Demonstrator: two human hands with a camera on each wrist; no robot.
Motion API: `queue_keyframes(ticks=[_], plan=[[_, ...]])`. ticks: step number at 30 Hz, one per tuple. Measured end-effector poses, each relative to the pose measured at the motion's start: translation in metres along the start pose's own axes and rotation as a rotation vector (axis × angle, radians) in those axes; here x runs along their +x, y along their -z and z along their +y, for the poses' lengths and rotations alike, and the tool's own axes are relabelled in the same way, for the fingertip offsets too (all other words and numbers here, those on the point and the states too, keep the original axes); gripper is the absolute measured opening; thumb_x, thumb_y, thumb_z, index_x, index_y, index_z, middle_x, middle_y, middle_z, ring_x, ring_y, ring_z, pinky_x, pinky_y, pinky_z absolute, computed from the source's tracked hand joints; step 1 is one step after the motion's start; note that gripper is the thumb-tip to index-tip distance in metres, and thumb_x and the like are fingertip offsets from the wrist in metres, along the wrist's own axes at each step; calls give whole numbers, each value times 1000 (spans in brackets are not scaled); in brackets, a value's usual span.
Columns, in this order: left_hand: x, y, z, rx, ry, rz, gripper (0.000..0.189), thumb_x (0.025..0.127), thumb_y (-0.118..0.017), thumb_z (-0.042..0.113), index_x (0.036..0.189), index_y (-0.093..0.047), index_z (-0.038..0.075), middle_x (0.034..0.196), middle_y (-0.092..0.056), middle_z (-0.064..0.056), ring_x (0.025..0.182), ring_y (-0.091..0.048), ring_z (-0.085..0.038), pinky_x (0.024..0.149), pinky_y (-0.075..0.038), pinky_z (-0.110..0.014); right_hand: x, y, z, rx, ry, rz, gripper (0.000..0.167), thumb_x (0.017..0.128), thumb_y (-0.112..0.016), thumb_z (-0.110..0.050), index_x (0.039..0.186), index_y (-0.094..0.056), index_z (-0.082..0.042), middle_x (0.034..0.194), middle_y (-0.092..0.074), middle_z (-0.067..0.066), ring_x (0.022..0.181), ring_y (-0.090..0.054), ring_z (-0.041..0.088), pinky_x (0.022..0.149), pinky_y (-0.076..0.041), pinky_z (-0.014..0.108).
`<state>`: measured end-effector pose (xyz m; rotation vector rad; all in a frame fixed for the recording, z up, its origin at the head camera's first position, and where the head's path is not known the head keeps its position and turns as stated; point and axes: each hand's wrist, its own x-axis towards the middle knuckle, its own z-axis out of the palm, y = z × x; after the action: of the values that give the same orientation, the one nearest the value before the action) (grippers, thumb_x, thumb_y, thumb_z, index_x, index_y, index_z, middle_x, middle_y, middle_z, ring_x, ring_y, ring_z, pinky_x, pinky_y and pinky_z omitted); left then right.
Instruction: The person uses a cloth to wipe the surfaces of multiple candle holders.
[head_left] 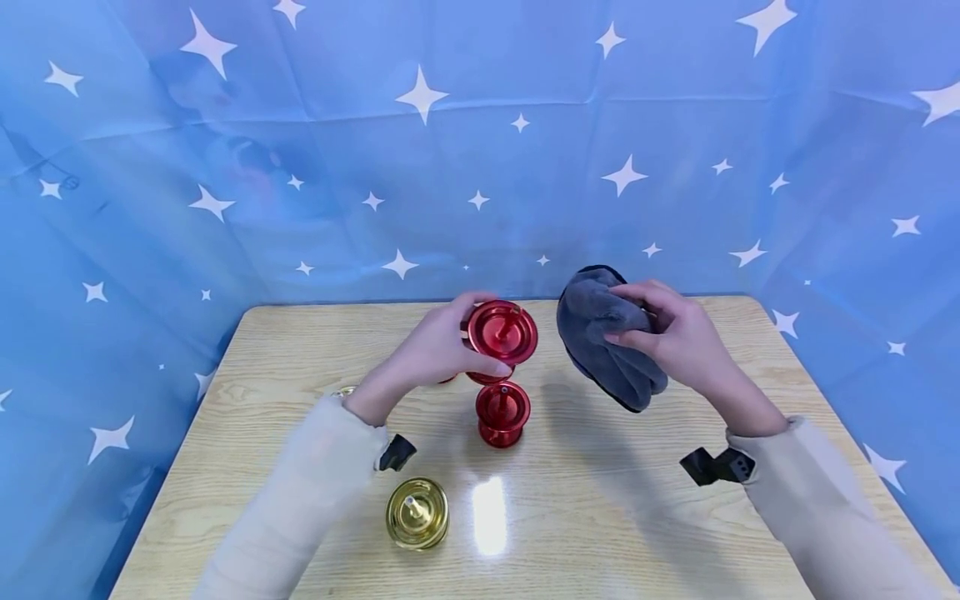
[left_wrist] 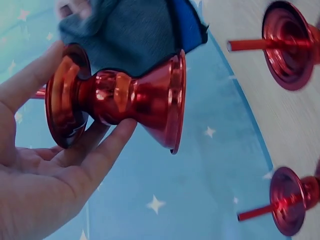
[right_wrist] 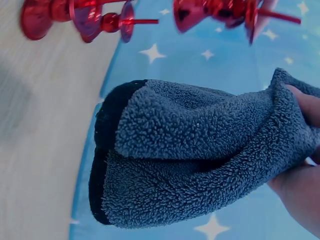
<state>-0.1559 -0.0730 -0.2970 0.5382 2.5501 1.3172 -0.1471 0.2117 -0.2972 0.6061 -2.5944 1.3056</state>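
Note:
My left hand [head_left: 441, 340] holds a red metal candle holder [head_left: 504, 333] above the table, its thumb and fingers around the dish and waist. The left wrist view shows this holder [left_wrist: 155, 97] lying sideways, with a flared base and a narrow waist. Bunched in my right hand [head_left: 678, 346] is a grey plush cloth [head_left: 607, 333] with dark edging, pinched between thumb and fingers. The cloth [right_wrist: 190, 145] hangs beside the held candle holder, apart from it in the head view. Just below the left hand, a second red candle holder [head_left: 502, 414] stands upright on the table.
A gold candle holder [head_left: 417, 513] stands nearer the front of the wooden table [head_left: 600, 533]. Another gold piece [head_left: 345, 391] is mostly hidden by the left forearm. A further red holder [left_wrist: 289, 200] shows in the left wrist view. A blue starry curtain [head_left: 480, 167] hangs behind.

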Motion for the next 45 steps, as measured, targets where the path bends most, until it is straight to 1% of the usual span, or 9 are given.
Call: queue_keyframes(ticks=[5,8,14,18,21,26,29,39,45], plan=[[4,-9,10,-6,12,-6,84,65,-84,21,135,-39,14,118,-55,-4,107,-51,-16,86,-46,-32,0,-2,-18,0,93,9,47,69,-75,6,114,-61,-2,104,-56,5,91,-54,2,71,-46,11],[5,-13,13,-8,6,-2,82,65,-83,20,134,-39,12,117,-56,-5,106,-52,-17,85,-46,-32,1,-6,-25,0,122,-10,47,69,-74,9,113,-61,0,105,-56,7,91,-53,4,70,-46,11],[5,-17,16,-61,-43,-24,78,66,-83,17,131,-41,9,119,-56,-7,108,-53,-18,84,-48,-31,3,-17,-29,-60,159,-53,46,69,-75,7,111,-61,-1,105,-57,9,90,-55,18,70,-44,13],[4,-18,16,-68,-62,-32,77,67,-82,19,131,-41,9,120,-56,-7,109,-53,-18,84,-48,-31,5,-22,-28,-68,164,-61,46,68,-76,7,110,-62,0,103,-57,9,89,-56,23,70,-44,15],[3,-17,17,-70,-68,-31,76,67,-82,18,131,-42,10,120,-56,-6,109,-53,-17,85,-48,-31,5,-24,-27,-76,160,-64,46,67,-76,7,110,-62,0,102,-57,9,89,-56,23,69,-45,18],[2,-17,21,-39,-76,-26,75,67,-83,18,130,-44,8,119,-55,-6,109,-51,-17,86,-46,-31,6,-29,-24,-90,171,-79,46,66,-77,7,109,-62,0,101,-58,10,90,-56,25,71,-47,31],[3,-17,24,-24,-77,-27,75,67,-83,16,130,-44,6,118,-55,-7,108,-51,-19,87,-46,-30,7,-31,-23,-86,176,-90,45,67,-77,7,109,-63,0,102,-59,11,92,-56,25,72,-47,35],[4,-22,28,3,-91,-46,76,69,-81,15,133,-42,5,120,-54,-7,107,-52,-18,89,-44,-30,7,-32,-23,-80,207,-96,41,67,-76,7,106,-64,-1,102,-59,10,94,-56,26,76,-47,40],[4,-23,30,-3,-85,-55,75,71,-79,15,134,-40,6,122,-54,-7,109,-51,-18,91,-43,-31,8,-32,-24,-56,222,-113,39,68,-75,8,104,-64,-3,101,-59,9,92,-55,23,76,-47,32]])
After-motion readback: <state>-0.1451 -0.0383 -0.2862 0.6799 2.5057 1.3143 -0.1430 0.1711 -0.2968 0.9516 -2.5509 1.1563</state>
